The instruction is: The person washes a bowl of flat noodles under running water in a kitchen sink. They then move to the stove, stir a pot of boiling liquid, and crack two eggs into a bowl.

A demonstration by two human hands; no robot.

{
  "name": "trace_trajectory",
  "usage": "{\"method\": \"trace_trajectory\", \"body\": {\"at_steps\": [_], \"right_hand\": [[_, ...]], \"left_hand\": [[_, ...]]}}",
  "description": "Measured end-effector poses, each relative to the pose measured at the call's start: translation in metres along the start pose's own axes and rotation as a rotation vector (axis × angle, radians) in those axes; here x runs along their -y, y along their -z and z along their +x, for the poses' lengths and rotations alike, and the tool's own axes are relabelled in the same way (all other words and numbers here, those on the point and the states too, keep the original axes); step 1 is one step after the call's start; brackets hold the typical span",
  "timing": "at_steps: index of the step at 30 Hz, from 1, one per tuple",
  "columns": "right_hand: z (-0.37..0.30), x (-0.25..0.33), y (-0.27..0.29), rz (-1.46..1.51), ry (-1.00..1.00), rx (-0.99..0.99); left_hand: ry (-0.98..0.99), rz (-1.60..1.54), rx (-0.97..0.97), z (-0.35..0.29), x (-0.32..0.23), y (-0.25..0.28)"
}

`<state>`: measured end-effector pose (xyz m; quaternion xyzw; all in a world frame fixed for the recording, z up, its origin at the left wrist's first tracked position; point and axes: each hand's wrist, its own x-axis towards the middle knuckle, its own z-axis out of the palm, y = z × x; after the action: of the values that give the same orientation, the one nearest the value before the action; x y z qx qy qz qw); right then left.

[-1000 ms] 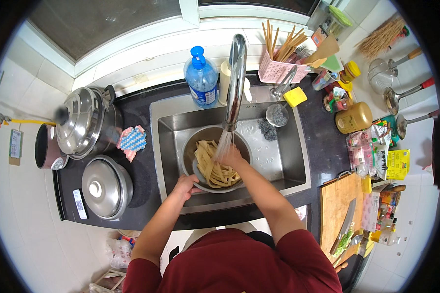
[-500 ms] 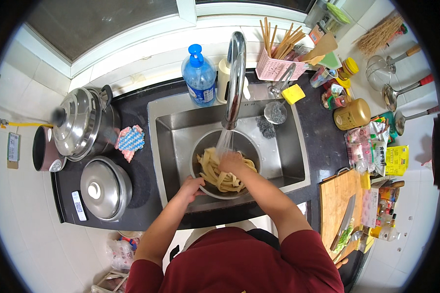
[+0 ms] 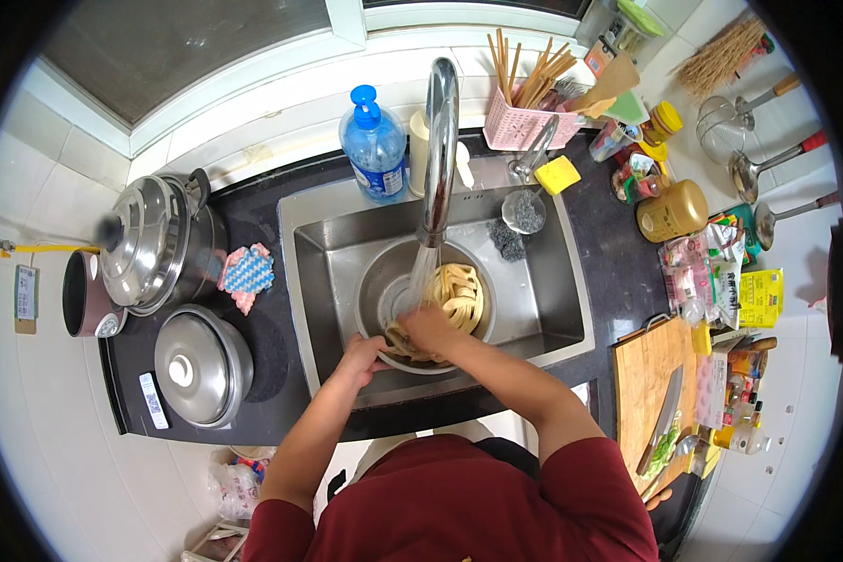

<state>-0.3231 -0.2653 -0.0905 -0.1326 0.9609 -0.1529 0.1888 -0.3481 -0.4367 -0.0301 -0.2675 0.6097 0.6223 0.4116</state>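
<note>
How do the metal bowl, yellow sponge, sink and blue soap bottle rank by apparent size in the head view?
Largest to smallest:
1. Sink
2. Metal bowl
3. Blue soap bottle
4. Yellow sponge

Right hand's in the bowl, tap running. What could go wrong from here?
1. The pale strips might get pushed over the rim, with the right hand in among them.
2. The bowl could slide in the wet sink if the left hand slips off its rim.
3. Stray bits of the dark scourer nearby might splash in.
</note>
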Motion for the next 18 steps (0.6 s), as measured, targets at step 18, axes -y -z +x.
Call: {"method": "trace_trajectory", "body": {"at_steps": [18], "right_hand": [[0.030, -0.049, 0.035, 0.198, -0.476, 0.035]], "left_hand": [[-0.050, 0.008, 0.000, -0.002, -0.005, -0.002]]}}
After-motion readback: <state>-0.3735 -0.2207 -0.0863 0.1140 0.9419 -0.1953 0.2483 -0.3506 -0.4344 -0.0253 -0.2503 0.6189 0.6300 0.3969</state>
